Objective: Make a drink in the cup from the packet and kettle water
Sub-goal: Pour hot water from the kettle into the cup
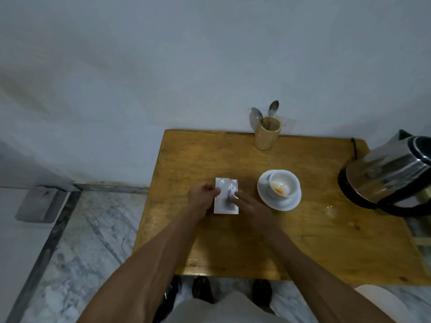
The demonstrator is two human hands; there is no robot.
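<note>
Fingers of the left hand point(202, 194) pinch the white packet's point(226, 197) nine o'clock edge while the right hand point(250, 206) lays loosely spread fingers on it, seemingly pressing, with the cup point(279, 186) on its saucer point(291, 201) at three o'clock and the kettle point(387, 173) beyond.

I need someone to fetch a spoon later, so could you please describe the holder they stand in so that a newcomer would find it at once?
Start at the wooden table against the white wall. At its far edge, beyond the white cup on its saucer, stands the holder, a tan upright cylinder. It alone has two metal spoons sticking out of its top.
</note>
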